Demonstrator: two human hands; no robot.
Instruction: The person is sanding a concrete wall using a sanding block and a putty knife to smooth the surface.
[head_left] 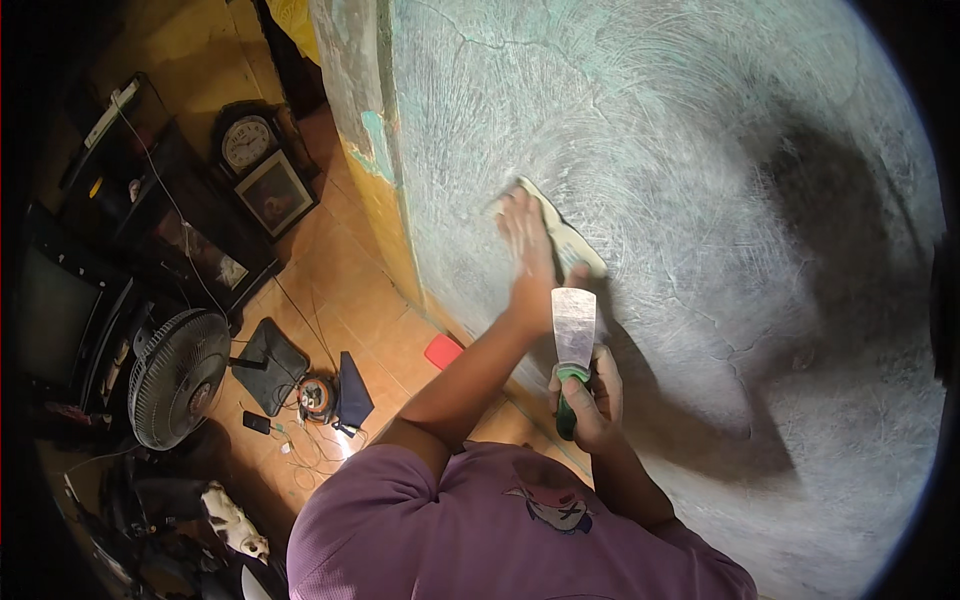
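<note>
Against the scratched grey-green wall (650,120) my left hand (527,232) lies with fingers stretched, pressing a cream-coloured folded sheet (565,235) that looks like sandpaper. The thumb sits at the sheet's lower edge, and the hand is slightly blurred. My right hand (597,405) is wrapped round the green handle of a putty knife (575,330). Its wide metal blade points up, just below the left thumb. Swirling scratch marks and fine cracks cover the wall around both hands.
At the left stand a fan (180,380), a dark cabinet (195,240), a clock (247,142) and a framed picture (275,193). Cables, a phone (256,422) and a red object (442,351) lie on the tiled floor (350,270). A cat (232,520) is at lower left.
</note>
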